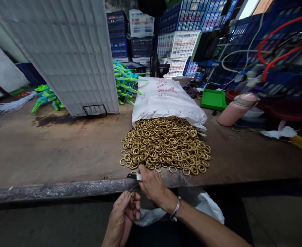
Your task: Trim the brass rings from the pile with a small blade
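Note:
A heap of brass-coloured metal rings (pixel 166 144) spills from the mouth of a white woven sack (pixel 163 99) onto the table. Just below the front edge, my left hand (pixel 122 216) is closed in a pinch, with a small brass-coloured ring (pixel 132 195) showing between thumb and fingers. My right hand (pixel 152 185) lies at the table edge against the front of the heap, fingers bent. From its left side sticks a short dark blade (pixel 131 176) with a white-wrapped end; the grip on it is partly hidden. A metal bangle circles the right wrist.
A tall grey-white ribbed panel (pixel 89 68) stands left of the sack, with bright green-and-blue bundles (pixel 126 82) behind it. A green tray (pixel 213 99) and a pink bottle (pixel 237 109) are on the right. White plastic (pixel 210 207) lies below the table edge. Crates (pixel 176 44) are stacked behind.

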### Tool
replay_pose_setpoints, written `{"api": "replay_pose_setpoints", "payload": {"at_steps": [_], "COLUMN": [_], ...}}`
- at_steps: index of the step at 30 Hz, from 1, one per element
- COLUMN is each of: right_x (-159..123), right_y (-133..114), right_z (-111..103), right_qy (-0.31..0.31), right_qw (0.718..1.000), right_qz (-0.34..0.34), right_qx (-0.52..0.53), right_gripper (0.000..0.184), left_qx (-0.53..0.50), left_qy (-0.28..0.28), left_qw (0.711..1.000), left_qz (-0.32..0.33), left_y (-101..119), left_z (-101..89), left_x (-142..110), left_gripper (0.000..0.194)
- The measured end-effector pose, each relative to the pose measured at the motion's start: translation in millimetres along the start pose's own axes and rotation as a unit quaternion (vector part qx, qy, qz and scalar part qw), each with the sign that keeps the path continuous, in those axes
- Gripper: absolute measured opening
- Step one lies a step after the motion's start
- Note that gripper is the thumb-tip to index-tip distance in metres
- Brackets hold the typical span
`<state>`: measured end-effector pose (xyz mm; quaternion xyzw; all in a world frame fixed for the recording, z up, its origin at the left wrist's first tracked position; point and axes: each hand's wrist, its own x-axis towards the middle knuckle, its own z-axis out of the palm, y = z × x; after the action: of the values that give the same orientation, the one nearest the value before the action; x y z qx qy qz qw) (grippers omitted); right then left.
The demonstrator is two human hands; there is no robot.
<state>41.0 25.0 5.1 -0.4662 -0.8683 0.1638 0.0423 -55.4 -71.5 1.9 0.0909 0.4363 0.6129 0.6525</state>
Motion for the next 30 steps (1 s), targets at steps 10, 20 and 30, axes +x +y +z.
{"api": "replay_pose_setpoints", "payload": {"at_steps": [10, 20, 30], "right_x": [11, -9, -36], "right_y": [-4, 15, 37], "right_z": [12, -8, -4], "right_qy": [0.020, -0.008, 0.032], "right_qw": [1.000, 0.990, 0.917], "right_qz": [-0.008, -0.025, 0.032], "right_qx": [-0.015, 0.138, 0.396], "right_gripper": [0.024, 0.034, 0.017], "left_qx": [-0.105, 0.079, 0.284], "left_qy": [0.029, 0.125, 0.020], "left_qw": [0.993, 0.989, 0.949], "left_qz": [-0.046, -0.004, 0.139], "left_y": [18, -4, -16], "left_z": [-9.5, -5.8, 29.4], "left_x": [8, 34, 33], "left_gripper": [0.018, 0.055, 0.033]}}
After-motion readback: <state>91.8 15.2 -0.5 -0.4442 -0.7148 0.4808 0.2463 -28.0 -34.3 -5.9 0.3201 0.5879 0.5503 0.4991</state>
